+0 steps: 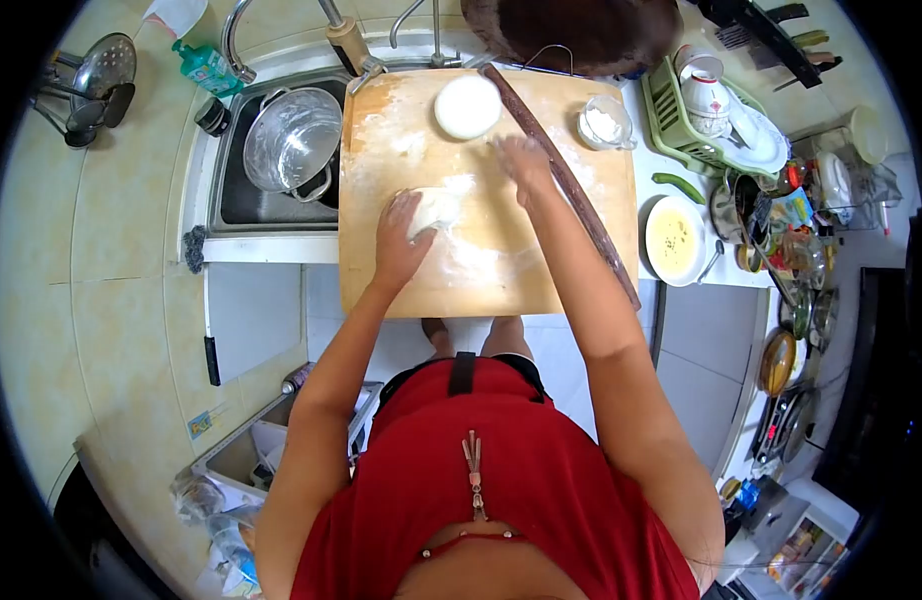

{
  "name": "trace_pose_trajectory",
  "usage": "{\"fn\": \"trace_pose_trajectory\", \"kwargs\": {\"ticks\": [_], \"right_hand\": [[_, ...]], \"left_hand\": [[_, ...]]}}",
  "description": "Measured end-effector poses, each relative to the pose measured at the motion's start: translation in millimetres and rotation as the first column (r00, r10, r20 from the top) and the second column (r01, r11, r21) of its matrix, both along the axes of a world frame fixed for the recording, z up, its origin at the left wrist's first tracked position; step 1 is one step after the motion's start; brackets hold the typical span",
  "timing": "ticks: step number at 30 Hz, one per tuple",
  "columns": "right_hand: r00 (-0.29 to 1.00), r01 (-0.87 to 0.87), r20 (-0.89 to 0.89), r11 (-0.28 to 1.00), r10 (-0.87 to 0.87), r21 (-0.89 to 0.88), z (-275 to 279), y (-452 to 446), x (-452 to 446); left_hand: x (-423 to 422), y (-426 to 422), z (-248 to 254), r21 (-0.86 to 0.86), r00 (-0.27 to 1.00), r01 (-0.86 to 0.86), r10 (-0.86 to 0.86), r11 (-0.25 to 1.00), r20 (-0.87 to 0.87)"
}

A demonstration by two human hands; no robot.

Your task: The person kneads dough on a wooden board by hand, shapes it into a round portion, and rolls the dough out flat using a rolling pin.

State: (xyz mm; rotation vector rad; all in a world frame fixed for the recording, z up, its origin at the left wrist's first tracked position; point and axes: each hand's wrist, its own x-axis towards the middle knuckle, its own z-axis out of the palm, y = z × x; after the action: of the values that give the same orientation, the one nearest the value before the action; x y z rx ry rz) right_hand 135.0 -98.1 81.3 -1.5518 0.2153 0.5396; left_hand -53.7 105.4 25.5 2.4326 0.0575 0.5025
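Across the sink's point(226, 205) right edge and the white counter point(626, 95) beside it sits a pale wooden board point(381, 280), seen from the head view. In the sink a metal pot point(292, 140) stands open, just left of the board. Behind the board rise the faucets point(348, 42), with a big dark round pan point(571, 30) to their right. A long dark rolling pin point(571, 190) lies slantwise over the board, cutting off its right side, where a glass cup point(604, 122) of white powder stands. Past the board I see a green rack point(671, 125) of dishes, a long green vegetable point(678, 186), a bowl of yellow liquid point(674, 240) and a spoon point(714, 260).

The dough point(436, 210) lies left of the board's middle, pale, smooth and softly rounded, with loose flour point(471, 258) smeared about it. Near the back edge is a round white piece point(468, 107).

The hands are apart. The left hand point(406, 240) rests on the dough's left side, fingers spread and bent. The right hand point(524, 165), blurred, is near the pin; whether it touches anything, I can't tell.
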Motion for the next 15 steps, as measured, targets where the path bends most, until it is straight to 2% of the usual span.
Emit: {"fn": "trace_pose_trajectory", "kwargs": {"ticks": [2, 5, 6, 8, 9, 12, 15], "right_hand": [[0.996, 0.077, -0.05, 0.995, -0.08, -0.057, -24.9, -8.0, -29.8], [0.992, -0.001, -0.121, 0.992, -0.015, -0.124, -56.6, -26.5, -69.3], [0.993, -0.005, -0.118, 0.992, -0.01, -0.125, -70.2, -31.1, -76.1], [0.998, -0.032, -0.063, 0.986, 0.022, -0.166, -76.1, -34.9, -83.9], [0.999, -0.001, -0.043, 0.994, -0.004, -0.108, -74.4, -32.7, -87.1], [0.997, 0.07, -0.025, 0.997, -0.069, 0.034, -70.1, -25.9, -89.9], [0.986, 0.136, -0.115, 0.981, -0.121, 0.136, -79.0, -34.6, -90.9]], "left_hand": [[-5.8, -6.5, -8.7, -0.176, 0.979, -0.201, 0.202, 0.964, -0.016], [-2.3, -3.8, -3.1, 0.156, 0.898, -0.436, 0.441, 0.886, 0.002], [2.6, -6.1, 3.4, 0.036, 0.849, -0.48, 0.474, 0.877, -0.235], [17.7, -5.6, -9.0, -0.119, 0.839, -0.489, 0.428, 0.864, -0.337], [22.2, -7.1, -10.0, -0.195, 0.833, -0.495, 0.398, 0.847, -0.384], [28.3, -19.1, -10.2, -0.408, 0.963, -0.229, 0.144, 0.884, -0.229], [28.5, -48.8, -12.2, -0.412, 0.981, -0.04, -0.043, 0.91, -0.189]]}}
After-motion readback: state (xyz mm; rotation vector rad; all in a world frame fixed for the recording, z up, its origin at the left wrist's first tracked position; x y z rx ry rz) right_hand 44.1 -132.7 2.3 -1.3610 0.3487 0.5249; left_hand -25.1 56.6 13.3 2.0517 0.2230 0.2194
